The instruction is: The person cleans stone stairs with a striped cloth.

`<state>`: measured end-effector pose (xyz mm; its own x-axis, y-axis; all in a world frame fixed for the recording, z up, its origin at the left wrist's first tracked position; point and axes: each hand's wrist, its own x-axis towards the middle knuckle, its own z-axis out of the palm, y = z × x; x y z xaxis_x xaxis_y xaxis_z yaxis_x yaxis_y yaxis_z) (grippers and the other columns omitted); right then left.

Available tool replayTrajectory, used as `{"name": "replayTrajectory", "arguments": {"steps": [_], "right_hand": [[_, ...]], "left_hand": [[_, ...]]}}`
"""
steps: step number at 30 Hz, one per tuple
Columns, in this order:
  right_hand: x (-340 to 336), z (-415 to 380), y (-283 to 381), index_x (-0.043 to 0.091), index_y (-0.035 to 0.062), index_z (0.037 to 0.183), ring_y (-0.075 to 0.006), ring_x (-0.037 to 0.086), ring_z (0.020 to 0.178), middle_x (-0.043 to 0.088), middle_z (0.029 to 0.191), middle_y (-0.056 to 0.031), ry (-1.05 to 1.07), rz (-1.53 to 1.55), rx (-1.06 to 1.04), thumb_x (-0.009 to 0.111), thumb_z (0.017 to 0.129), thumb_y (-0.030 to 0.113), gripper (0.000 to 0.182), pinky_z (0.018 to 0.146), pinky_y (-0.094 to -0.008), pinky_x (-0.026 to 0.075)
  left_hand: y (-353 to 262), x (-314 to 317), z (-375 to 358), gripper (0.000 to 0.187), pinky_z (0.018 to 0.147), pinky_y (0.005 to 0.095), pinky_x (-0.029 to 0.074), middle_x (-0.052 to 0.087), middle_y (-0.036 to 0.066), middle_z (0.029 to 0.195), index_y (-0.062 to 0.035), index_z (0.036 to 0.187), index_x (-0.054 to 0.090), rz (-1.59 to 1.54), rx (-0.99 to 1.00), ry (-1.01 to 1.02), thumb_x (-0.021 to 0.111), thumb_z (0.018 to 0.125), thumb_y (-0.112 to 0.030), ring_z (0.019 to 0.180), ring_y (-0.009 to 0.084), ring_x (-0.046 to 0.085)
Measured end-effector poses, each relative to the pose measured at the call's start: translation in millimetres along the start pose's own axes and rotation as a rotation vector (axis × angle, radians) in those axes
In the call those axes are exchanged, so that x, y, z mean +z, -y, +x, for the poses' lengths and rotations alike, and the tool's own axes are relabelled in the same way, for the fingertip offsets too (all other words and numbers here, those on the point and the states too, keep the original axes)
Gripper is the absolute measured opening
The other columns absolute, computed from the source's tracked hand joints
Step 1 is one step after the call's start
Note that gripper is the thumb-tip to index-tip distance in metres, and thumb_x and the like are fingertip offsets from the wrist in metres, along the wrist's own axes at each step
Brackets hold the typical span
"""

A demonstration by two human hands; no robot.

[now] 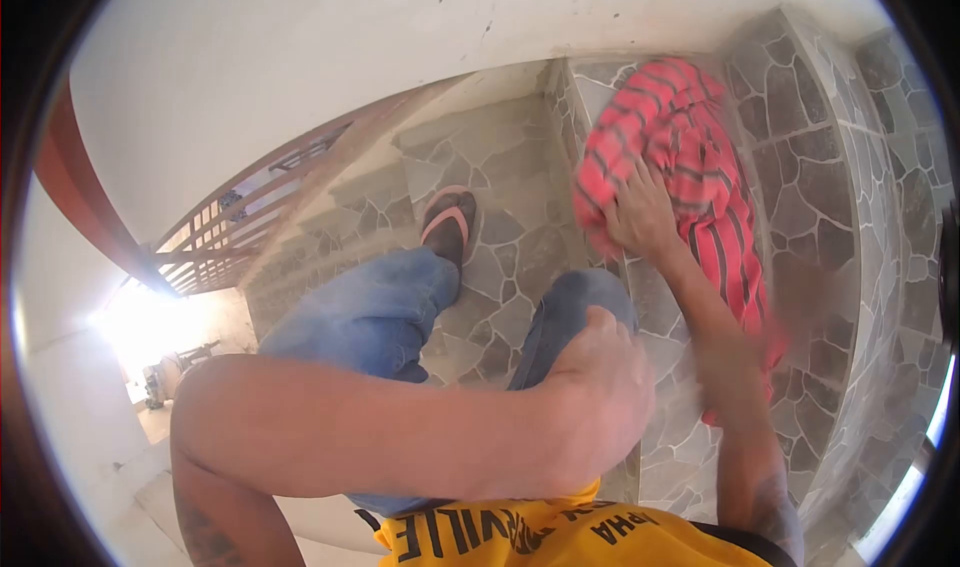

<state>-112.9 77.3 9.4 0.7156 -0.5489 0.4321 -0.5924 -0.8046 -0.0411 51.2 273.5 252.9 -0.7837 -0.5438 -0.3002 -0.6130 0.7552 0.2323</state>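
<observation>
A crumpled red cloth with dark stripes lies bunched over a stone-patterned stair step and trails down toward me. My right hand is closed on its near left side, with the fingers pressed into the folds. Across my body reaches my left arm. My left hand, slightly blurred, is curled closed above my knee, apart from the cloth. Nothing shows in its fingers, though its palm side is hidden.
Stone-patterned steps rise on the right, and more steps descend on the left beside a brown railing. A pale wall runs along the far side. My foot in a pink-strapped flip-flop stands on the landing.
</observation>
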Motion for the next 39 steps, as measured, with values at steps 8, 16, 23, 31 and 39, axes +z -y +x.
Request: {"name": "replayTrajectory", "arguments": {"steps": [8, 16, 23, 31, 39], "right_hand": [[-4.3, 29.0, 6.1, 0.073, 0.0027, 0.103, -0.0373, 0.066, 0.097, 0.071, 0.100, -0.0220, 0.002, -0.235, 0.075, 0.064, 0.086, 0.028, 0.031, 0.087, -0.0543, 0.049], [92.3, 30.2, -65.8, 0.073, 0.0017, 0.102, -0.0332, 0.069, 0.099, 0.074, 0.099, -0.0181, 0.325, -0.518, 0.290, 0.058, 0.088, 0.018, 0.027, 0.094, -0.0677, 0.045], [102.6, -4.0, -112.5, 0.067, 0.0134, 0.076, -0.0180, 0.069, 0.078, 0.062, 0.064, -0.0091, 0.155, -0.375, 0.316, 0.058, 0.090, 0.019, 0.017, 0.072, -0.0464, 0.055], [86.6, -79.6, -111.6, 0.063, 0.0089, 0.078, -0.0271, 0.066, 0.077, 0.063, 0.076, -0.0118, 0.109, -0.298, 0.072, 0.060, 0.084, 0.014, 0.008, 0.072, -0.0428, 0.054], [-23.1, -17.9, 44.5, 0.066, 0.0007, 0.090, -0.0357, 0.065, 0.113, 0.070, 0.107, -0.0231, 0.256, -0.126, 0.214, 0.057, 0.088, 0.014, 0.016, 0.102, -0.0576, 0.049]], "left_hand": [[5.9, -3.2, -10.3, 0.039, 0.081, 0.0357, 0.049, 0.069, 0.013, 0.096, 0.0081, 0.119, 0.066, 0.061, -0.069, -0.067, 0.064, 0.087, -0.014, 0.093, 0.0254, 0.066], [6.7, -14.0, -13.1, 0.039, 0.078, 0.0333, 0.050, 0.069, 0.012, 0.088, 0.0095, 0.118, 0.065, 0.012, -0.009, -0.117, 0.064, 0.086, -0.013, 0.088, 0.0244, 0.067], [15.8, -10.0, -16.8, 0.038, 0.077, 0.0320, 0.051, 0.069, 0.012, 0.089, 0.0098, 0.117, 0.066, -0.138, -0.071, -0.062, 0.065, 0.085, -0.012, 0.087, 0.0242, 0.067], [19.2, -0.5, -22.0, 0.033, 0.074, 0.0321, 0.051, 0.068, 0.012, 0.087, 0.0072, 0.112, 0.067, -0.098, -0.137, -0.145, 0.064, 0.085, -0.012, 0.083, 0.0239, 0.068], [35.3, -18.9, -18.7, 0.019, 0.076, 0.0343, 0.051, 0.068, 0.009, 0.088, -0.0014, 0.095, 0.067, -0.052, -0.127, -0.189, 0.068, 0.081, -0.014, 0.085, 0.0220, 0.069]]}}
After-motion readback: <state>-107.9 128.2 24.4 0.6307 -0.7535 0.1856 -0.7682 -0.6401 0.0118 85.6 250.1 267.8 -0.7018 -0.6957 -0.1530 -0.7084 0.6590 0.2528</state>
